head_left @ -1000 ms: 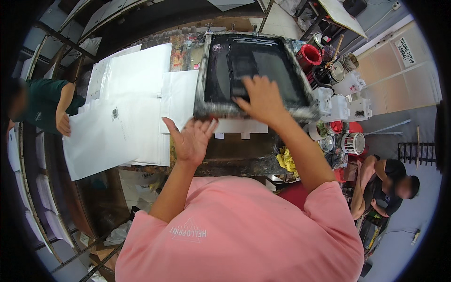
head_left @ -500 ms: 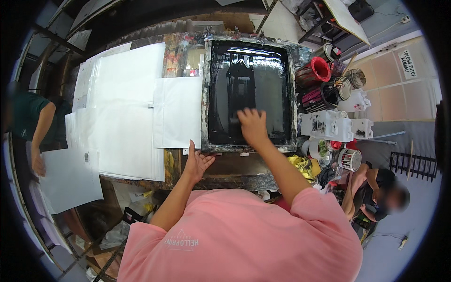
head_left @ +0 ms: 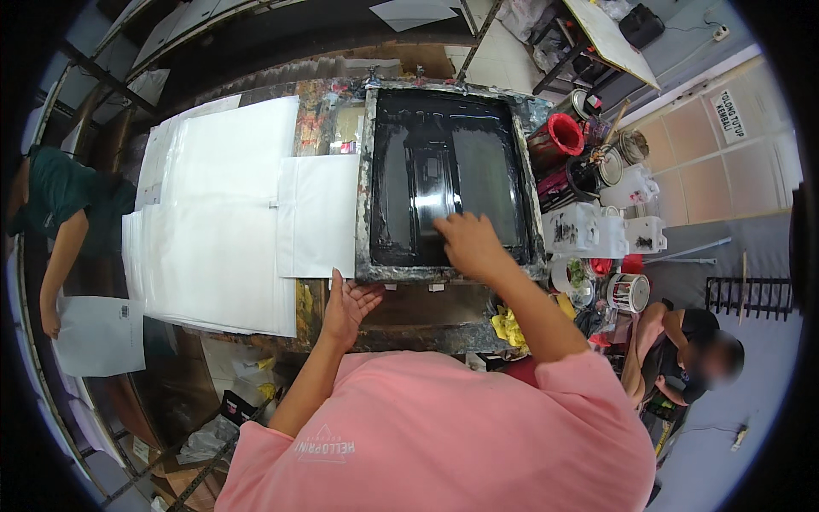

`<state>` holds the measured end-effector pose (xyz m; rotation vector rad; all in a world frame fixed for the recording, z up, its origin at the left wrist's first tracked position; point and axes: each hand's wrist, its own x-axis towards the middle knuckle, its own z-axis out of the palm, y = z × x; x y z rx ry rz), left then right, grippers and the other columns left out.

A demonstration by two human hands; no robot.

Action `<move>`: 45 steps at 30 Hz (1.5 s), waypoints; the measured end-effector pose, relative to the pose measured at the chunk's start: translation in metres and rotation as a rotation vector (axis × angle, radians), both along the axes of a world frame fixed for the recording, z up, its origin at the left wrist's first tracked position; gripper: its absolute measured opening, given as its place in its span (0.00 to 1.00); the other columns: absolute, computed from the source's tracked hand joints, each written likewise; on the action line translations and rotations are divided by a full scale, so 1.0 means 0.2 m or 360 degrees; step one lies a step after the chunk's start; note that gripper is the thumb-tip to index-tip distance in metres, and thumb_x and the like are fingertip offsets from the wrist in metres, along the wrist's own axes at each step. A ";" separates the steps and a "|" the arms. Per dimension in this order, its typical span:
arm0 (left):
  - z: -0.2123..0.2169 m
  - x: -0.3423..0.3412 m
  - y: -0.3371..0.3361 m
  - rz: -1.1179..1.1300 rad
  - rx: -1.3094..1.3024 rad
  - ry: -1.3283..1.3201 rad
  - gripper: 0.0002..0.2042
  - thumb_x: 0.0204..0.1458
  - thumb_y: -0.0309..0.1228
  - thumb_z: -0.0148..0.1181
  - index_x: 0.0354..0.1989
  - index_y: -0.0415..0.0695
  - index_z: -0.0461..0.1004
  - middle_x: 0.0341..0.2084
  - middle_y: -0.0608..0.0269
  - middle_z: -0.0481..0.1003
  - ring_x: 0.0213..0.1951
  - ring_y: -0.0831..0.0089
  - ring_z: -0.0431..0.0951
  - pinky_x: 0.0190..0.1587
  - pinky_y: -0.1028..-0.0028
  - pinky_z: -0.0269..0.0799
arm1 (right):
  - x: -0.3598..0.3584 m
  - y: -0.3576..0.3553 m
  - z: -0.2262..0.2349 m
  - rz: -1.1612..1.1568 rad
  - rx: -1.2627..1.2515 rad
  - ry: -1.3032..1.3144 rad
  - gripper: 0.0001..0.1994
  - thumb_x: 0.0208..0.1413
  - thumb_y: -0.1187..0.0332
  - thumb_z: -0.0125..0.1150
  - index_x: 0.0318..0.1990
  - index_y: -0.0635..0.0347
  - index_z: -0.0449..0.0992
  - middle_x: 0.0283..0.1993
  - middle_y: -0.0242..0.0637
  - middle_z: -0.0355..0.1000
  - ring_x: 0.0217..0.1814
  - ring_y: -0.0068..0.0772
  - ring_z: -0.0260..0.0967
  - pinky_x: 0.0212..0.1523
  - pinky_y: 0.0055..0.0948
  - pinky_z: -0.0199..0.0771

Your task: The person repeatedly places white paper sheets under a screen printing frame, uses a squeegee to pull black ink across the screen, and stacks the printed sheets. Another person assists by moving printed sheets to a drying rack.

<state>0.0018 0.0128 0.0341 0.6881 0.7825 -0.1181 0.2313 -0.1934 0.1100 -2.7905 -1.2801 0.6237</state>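
Observation:
A screen-printing frame lies on the worktable, its mesh covered with glossy black ink. My right hand is over the near part of the mesh, fingers curled down. Whatever it grips is lost against the black ink. My left hand is at the frame's near left corner, palm up, with fingers apart and nothing held. Its thumb points up at the near edge of a white paper piece, which lies against the frame's left side.
Stacks of white sheets cover the table's left part. Paint cans, a red-rimmed pot and white jugs crowd the right side. A person at far left holds a printed sheet; another person sits at right.
My right hand has moved slightly nearer to me over the mesh. My left hand stays by the frame's corner. The person at left has drawn the printed sheet further left.

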 end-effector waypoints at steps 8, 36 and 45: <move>0.53 0.20 0.08 0.0057 0.0119 -0.1113 0.44 0.71 0.68 0.35 0.75 0.37 0.58 0.68 0.34 0.69 0.73 0.45 0.67 0.75 0.50 0.62 | -0.03 0.10 0.52 -0.0196 0.0998 -0.1022 0.27 0.60 0.39 0.65 0.43 0.59 0.82 0.41 0.43 0.73 0.46 0.47 0.69 0.53 0.49 0.59; 0.10 0.14 0.34 0.0059 0.2955 0.0240 0.35 0.60 0.46 0.71 0.71 0.37 0.71 0.69 0.45 0.73 0.76 0.53 0.65 0.81 0.41 0.27 | 0.28 0.23 0.81 -0.0235 0.1098 -0.1202 0.32 0.65 0.35 0.58 0.36 0.60 0.86 0.35 0.41 0.79 0.42 0.45 0.76 0.49 0.49 0.63; -0.05 -0.05 0.49 -0.0100 0.3393 0.0044 0.32 0.62 0.39 0.70 0.75 0.52 0.70 0.76 0.41 0.61 0.79 0.44 0.53 0.79 0.42 0.45 | 0.29 0.23 0.82 -0.0161 0.1106 -0.1332 0.29 0.64 0.37 0.61 0.37 0.58 0.86 0.32 0.40 0.78 0.36 0.44 0.75 0.45 0.45 0.62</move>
